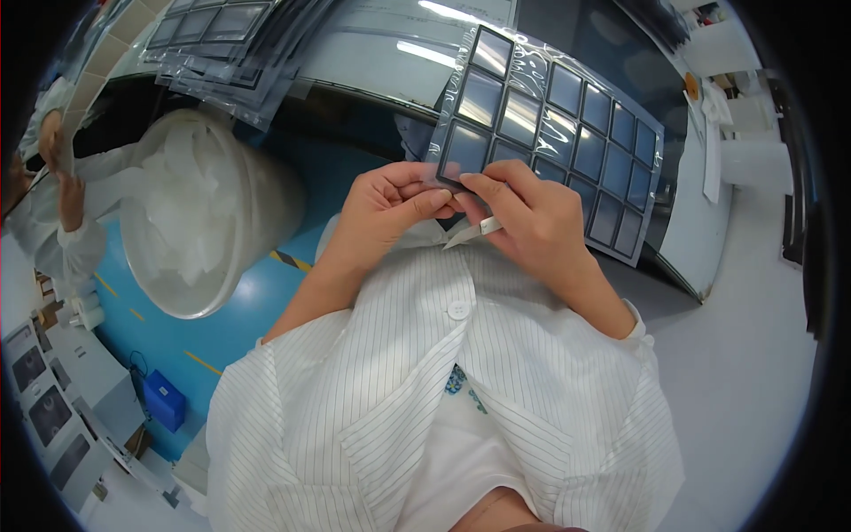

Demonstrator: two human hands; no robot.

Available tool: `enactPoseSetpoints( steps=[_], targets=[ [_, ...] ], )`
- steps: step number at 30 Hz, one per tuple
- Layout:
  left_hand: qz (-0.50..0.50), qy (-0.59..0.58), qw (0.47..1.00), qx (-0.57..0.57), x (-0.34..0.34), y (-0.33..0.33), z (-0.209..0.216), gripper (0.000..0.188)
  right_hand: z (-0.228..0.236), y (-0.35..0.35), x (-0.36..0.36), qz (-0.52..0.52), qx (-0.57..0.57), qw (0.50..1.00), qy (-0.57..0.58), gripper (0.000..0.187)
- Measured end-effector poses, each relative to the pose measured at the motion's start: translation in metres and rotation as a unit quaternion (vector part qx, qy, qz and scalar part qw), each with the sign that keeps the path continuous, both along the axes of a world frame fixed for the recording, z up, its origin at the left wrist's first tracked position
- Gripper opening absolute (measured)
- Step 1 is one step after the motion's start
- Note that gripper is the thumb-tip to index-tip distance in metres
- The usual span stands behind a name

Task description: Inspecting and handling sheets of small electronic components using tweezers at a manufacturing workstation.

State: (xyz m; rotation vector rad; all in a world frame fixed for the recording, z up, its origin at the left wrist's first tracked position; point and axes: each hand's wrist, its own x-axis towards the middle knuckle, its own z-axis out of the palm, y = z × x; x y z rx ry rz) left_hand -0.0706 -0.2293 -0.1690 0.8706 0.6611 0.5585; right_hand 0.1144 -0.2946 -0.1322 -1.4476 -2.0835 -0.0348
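Observation:
A clear plastic sheet point(541, 82) with rows of dark-framed, grey-blue rectangular panels lies tilted over the table's near edge. My left hand point(390, 206) is closed at the sheet's near-left corner, its thumb and fingers pinching the film. My right hand point(541, 213) is closed beside it, thumb and forefinger at the same corner by the lowest panel. Tucked in the right fingers is a small knife point(463, 236), its pale pointed blade sticking out toward my left hand, above my striped white jacket. The fingertips overlap, so what exactly they pinch is partly hidden.
A white bin point(266, 191) full of crumpled clear film stands on the blue floor to the left. More panel sheets point(232, 53) are piled on the table point(372, 44) at far left. Another person's hands point(69, 202) show at the left edge. A blue box point(164, 401) sits lower left.

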Motion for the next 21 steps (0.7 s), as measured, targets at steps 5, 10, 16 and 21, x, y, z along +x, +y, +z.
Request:
enactPoseSetpoints(
  steps=[5, 10, 16, 21],
  targets=[
    [0.005, -0.005, 1.000, 0.007, -0.002, -0.002, -0.003, 0.026, -0.001, 0.000, -0.005, 0.009, 0.021, 0.999, -0.024, 0.023],
    [0.016, -0.013, 1.000, 0.013, 0.000, -0.004, -0.002, 0.023, -0.001, -0.001, -0.005, 0.000, 0.025, 0.999, -0.027, 0.021],
    [0.037, -0.010, 0.999, 0.014, 0.002, -0.008, -0.005, 0.023, -0.003, -0.003, -0.011, 0.010, 0.042, 0.996, -0.083, 0.020],
    [0.052, -0.006, 0.999, -0.015, 0.007, -0.009, -0.002, 0.023, 0.000, -0.003, -0.011, -0.001, 0.034, 0.999, -0.043, 0.022]
  ],
)
